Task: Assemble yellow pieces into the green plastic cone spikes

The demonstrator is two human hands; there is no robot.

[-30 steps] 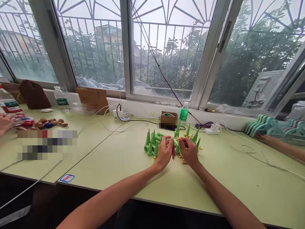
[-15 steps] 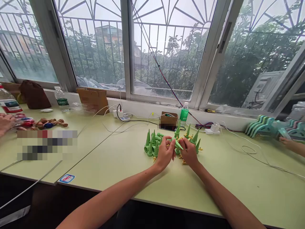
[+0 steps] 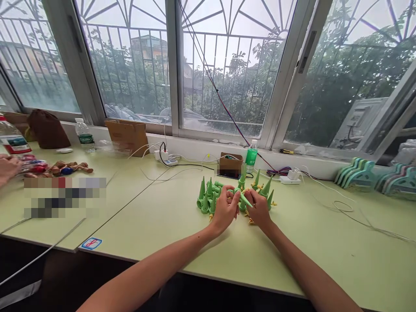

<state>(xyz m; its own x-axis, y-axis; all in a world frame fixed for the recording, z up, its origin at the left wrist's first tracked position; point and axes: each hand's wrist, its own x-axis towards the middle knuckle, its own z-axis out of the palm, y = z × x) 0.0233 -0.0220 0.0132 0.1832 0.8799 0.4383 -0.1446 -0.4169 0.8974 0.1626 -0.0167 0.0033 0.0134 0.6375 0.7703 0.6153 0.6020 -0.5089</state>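
Note:
A green cone-shaped piece [image 3: 246, 199] is held in my left hand [image 3: 226, 209], its tip pointing down and to the right. Close beside it, my right hand [image 3: 259, 209] has its fingers pinched together at a small yellow part [image 3: 246, 190], partly hidden by the fingers. Several green cones [image 3: 202, 189] stand upright on the table left of my hands, among short green cylinders. More green cones [image 3: 266, 186] with yellow pieces stand behind and to the right of my right hand.
Behind the cones are a small brown box [image 3: 230, 164], a green-labelled bottle [image 3: 251, 156] and a power strip [image 3: 289, 179]. Hangers [image 3: 357, 174] lie at the right. Another person's hand [image 3: 8, 168] is near wooden pieces [image 3: 69, 167] at the far left.
The green cone in my left hand has tilted slightly, its tip lower and further right. Another person's hand by the hangers at the right has left the view.

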